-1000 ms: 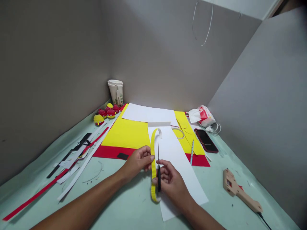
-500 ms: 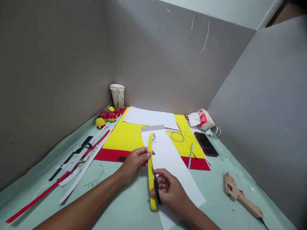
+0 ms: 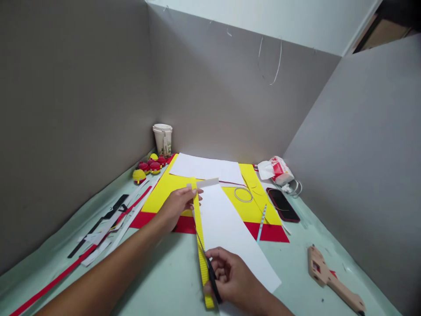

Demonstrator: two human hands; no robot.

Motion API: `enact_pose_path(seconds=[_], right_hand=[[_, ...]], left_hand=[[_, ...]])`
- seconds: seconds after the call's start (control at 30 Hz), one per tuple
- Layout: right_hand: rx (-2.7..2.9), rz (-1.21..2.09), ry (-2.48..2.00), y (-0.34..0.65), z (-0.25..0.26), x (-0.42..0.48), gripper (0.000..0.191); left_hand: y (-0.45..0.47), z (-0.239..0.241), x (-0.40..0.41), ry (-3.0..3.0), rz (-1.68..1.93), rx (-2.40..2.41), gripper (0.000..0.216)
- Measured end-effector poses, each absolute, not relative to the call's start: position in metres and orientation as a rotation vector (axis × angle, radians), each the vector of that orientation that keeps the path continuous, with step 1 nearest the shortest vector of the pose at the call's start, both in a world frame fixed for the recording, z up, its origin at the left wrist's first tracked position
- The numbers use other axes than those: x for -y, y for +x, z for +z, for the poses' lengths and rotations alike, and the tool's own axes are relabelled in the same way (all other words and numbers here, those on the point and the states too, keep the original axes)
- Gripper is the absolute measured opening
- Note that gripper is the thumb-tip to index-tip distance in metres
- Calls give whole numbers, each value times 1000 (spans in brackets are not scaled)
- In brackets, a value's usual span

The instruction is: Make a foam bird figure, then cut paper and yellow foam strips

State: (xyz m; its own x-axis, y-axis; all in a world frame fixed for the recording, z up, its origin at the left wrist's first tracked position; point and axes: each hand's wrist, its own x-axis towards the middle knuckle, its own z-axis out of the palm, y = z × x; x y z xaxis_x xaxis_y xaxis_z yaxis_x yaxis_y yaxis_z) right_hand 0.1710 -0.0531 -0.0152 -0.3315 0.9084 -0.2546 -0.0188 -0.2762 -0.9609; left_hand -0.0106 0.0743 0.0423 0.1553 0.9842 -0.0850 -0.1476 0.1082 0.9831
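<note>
A long yellow ribbed strip of corrugated paper (image 3: pixel 198 217) stretches away from me between both hands. My left hand (image 3: pixel 176 206) pinches it near its far end, thumb and fingers closed. Black-handled scissors (image 3: pixel 212 276) are in my right hand (image 3: pixel 232 274), whose thumb also presses the strip near its close end. The blades lie along the strip, pointing away from me; whether they are parted is hard to see. Beneath the right hand lies a long white sheet (image 3: pixel 230 228), its far edge folded up.
Yellow card (image 3: pixel 158 193), red card (image 3: pixel 272 232) and another white sheet (image 3: pixel 207 169) lie behind. Paper strips (image 3: pixel 95 245), round red-yellow pieces (image 3: pixel 139 176) and a cup (image 3: pixel 163 140) are left. Right: a pencil (image 3: pixel 262 222), wire ring (image 3: pixel 243 195), phone (image 3: pixel 283 205), tissues (image 3: pixel 279 169), glue gun (image 3: pixel 332 276).
The strip's curled far end is now straightened. My left hand has shifted left and slightly away along it; the right hand with the scissors is lower in view. The camera view has tilted up.
</note>
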Motion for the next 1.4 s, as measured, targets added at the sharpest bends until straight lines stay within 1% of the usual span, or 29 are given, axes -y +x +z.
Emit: enact_pose_path(seconds=[0.1, 0.23, 0.47, 0.57, 0.83, 1.13, 1.27, 1.4], right_hand=[[1234, 1706, -1180, 169, -15, 51, 56], [1200, 1712, -1161, 168, -17, 49, 58], [1130, 1719, -1131, 171, -23, 45, 57], [1077, 1730, -1103, 172, -18, 45, 60], [946, 1676, -1073, 171, -3, 46, 57], [909, 1611, -953, 175, -9, 49, 64], [986, 1572, -897, 177, -8, 53, 56], [1246, 1504, -811, 180, -14, 61, 51]], left_hand=[[-11, 46, -90, 1088, 1091, -1004, 25], [-10, 37, -101, 995, 1168, -927, 23], [-9, 16, -99, 925, 1242, -873, 25], [-8, 15, -98, 890, 1229, -868, 26], [1, 16, -93, 854, 1206, -870, 29], [0, 14, -95, 809, 1310, -926, 16], [-1, 13, -97, 800, 1338, -971, 15], [0, 9, -98, 810, 1346, -994, 16]])
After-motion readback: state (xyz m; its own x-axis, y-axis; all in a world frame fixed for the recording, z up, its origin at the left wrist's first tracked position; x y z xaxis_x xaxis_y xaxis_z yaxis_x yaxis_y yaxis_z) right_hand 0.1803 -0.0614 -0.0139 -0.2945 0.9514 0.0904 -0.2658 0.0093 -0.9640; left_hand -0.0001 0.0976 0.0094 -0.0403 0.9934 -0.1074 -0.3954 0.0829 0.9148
